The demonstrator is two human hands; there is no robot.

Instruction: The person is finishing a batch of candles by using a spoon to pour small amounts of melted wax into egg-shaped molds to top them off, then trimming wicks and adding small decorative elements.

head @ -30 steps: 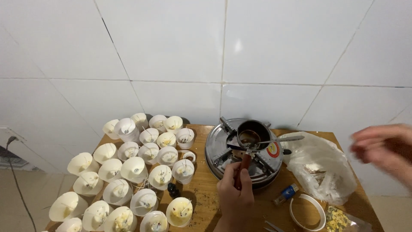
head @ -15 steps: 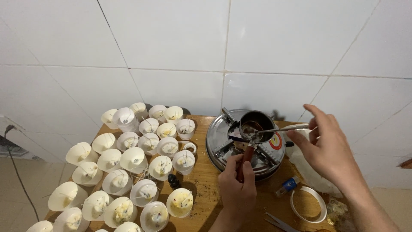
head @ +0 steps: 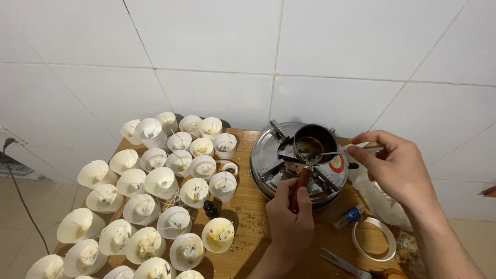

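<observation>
Steel melting pot (head: 314,140) sits on the round stove (head: 268,160) near the wooden table's (head: 248,217) back edge. The left hand (head: 289,219) is clenched around its reddish handle (head: 301,185); the right hand (head: 400,168) pinches a metal spoon (head: 336,152) dipped into it. White paper cups (head: 160,181) crowd the table's left side.

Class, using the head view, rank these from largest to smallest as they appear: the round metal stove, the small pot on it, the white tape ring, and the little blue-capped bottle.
1. Round metal stove
2. Small pot and white tape ring: they look alike in width, and the ring lies nearer the camera, so unranked
3. Blue-capped bottle
</observation>
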